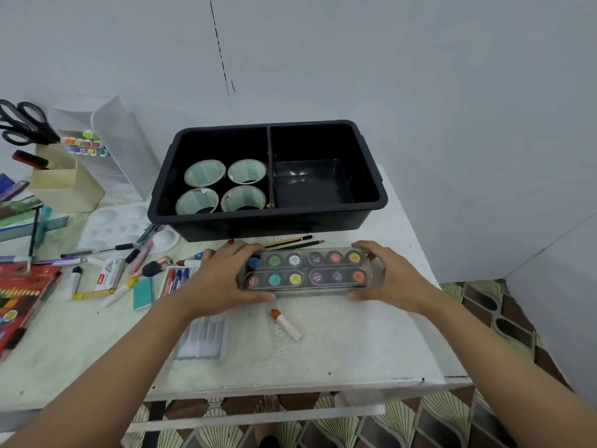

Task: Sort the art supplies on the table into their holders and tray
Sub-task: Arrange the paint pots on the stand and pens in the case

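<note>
- Both hands grip a clear paint box (pixel 305 272) by its ends: left hand (pixel 223 279), right hand (pixel 389 274), fingers curled around it.
- It sits on the tabletop (pixel 339 344), just before the black tray (pixel 268 179).

Pale walls (pixel 420 76) enclose a white table (pixel 355 344) on patterned tiles (pixel 504 315).

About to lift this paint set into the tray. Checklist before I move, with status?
1. Left hand grips paint set's left end: ok.
2. Right hand grips its right end: ok.
3. Black tray's right compartment free: ok.
4. Left compartment free: not ok, four tape rolls fill it.
5. Lid latched: cannot tell.
6. Set fits right compartment: cannot tell.
</note>
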Demonstrator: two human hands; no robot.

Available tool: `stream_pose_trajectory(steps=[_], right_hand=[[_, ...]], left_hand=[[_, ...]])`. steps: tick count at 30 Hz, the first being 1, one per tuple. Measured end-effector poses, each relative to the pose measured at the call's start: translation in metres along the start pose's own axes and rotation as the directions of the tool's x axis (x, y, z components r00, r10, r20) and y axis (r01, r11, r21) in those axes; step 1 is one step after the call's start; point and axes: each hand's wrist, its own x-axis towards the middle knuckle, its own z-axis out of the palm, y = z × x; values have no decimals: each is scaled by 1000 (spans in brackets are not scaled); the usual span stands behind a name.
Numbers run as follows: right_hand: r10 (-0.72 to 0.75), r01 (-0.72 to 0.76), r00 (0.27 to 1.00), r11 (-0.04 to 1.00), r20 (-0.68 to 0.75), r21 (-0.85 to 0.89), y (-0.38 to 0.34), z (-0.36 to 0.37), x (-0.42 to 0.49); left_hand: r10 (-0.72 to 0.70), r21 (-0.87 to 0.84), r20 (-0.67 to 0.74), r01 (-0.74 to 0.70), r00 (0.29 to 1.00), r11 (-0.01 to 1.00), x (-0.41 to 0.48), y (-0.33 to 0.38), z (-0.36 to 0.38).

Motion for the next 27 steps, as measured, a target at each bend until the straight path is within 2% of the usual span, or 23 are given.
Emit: stream_pose_trajectory(steps=[4, 8, 14, 17, 20, 22, 25, 27], right_hand=[[13, -5, 999, 982, -44, 188, 8, 6, -2], [-19, 45, 996, 947, -83, 319, -3, 1, -10], [-139, 157, 987, 820, -75, 551, -45, -25, -18], [-152, 224, 974, 748, -167, 624, -62, -34, -6], [-109, 291, 950, 654, -293, 699, -78, -41, 18], [-74, 312, 942, 557, -328, 770, -91, -45, 38], [68, 273, 948, 331, -311, 903, -112, -51, 74], [135, 249, 949, 229, -284, 941, -122, -54, 100]], left_hand=[[46, 19, 18, -46, 999, 999, 4, -5, 0], [105, -129, -67, -113, 992, 985, -3, 3, -15], [166, -240, -222, -219, 961, 946, -14, 20, -75], [158, -267, -279, -234, 947, 935, -6, 29, -98], [74, -253, -345, -169, 936, 953, 11, 40, -107], [44, -258, -407, -161, 912, 952, 27, 49, -106], [-34, -293, -538, -149, 842, 945, 56, 59, -94], [-126, -304, -604, -80, 787, 949, 74, 67, -83]])
